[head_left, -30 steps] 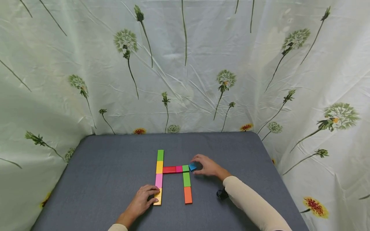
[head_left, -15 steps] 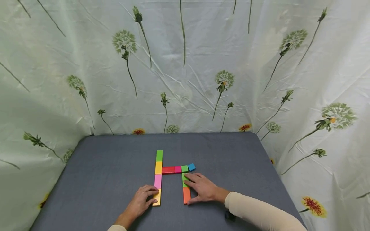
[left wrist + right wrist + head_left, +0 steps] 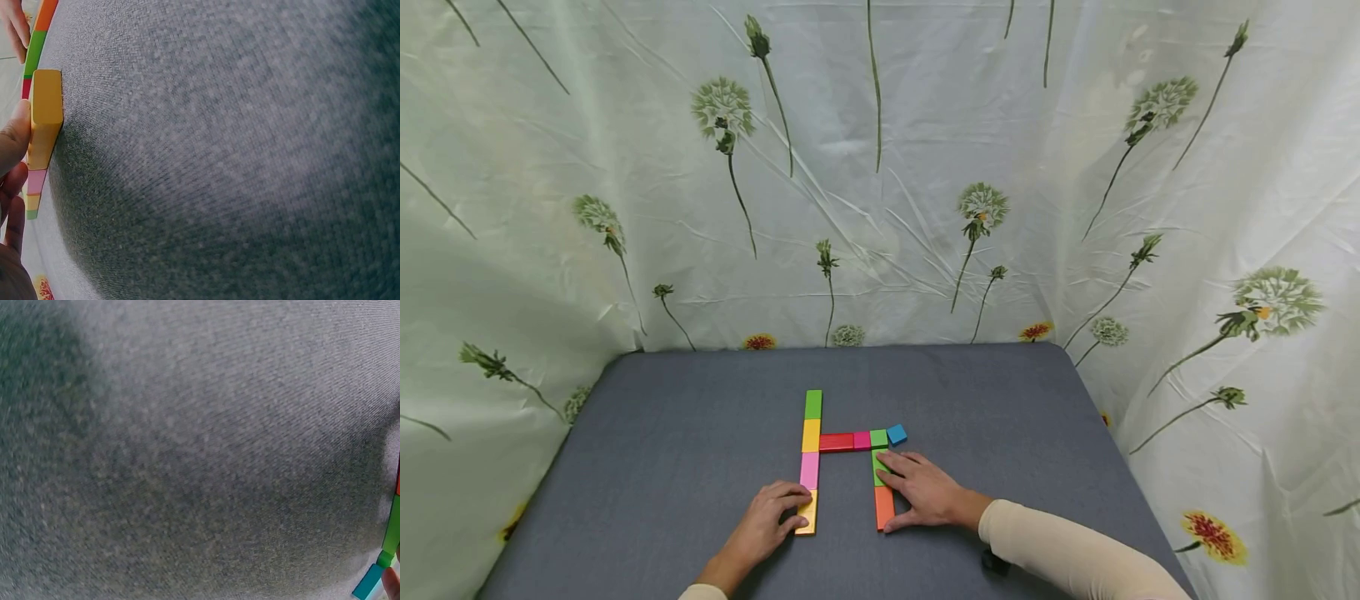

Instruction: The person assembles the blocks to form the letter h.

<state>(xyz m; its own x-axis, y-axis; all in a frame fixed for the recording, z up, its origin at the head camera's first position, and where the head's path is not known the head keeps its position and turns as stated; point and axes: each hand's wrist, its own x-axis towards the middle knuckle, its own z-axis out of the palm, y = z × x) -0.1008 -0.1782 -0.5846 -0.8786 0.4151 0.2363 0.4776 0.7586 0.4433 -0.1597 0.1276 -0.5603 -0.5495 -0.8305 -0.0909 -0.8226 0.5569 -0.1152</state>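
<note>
Colored blocks lie on a dark grey table in a shape like a lowercase h. My left hand (image 3: pixel 767 518) is at the near end of the left column, its thumb and fingertips resting on a yellow-orange block (image 3: pixel 47 100). Beyond that come a pink block (image 3: pixel 809 470), a yellow block (image 3: pixel 811 435) and a green block (image 3: pixel 813 404). My right hand (image 3: pixel 927 492) spreads along the right column. Its fingertips are on a green block (image 3: pixel 880 477), its thumb beside the near end of an orange block (image 3: pixel 884 508).
A red block (image 3: pixel 837 442), a magenta block (image 3: pixel 862 440) and a small green block (image 3: pixel 878 437) bridge the columns. A blue block (image 3: pixel 897 434) sits angled at the right end. A floral curtain (image 3: pixel 910 208) hangs behind the table (image 3: pixel 700 400).
My right hand has let go of the blue block and come nearer, onto the right column of green and orange blocks. Since half a second ago it has barely moved. My left hand stays put.
</note>
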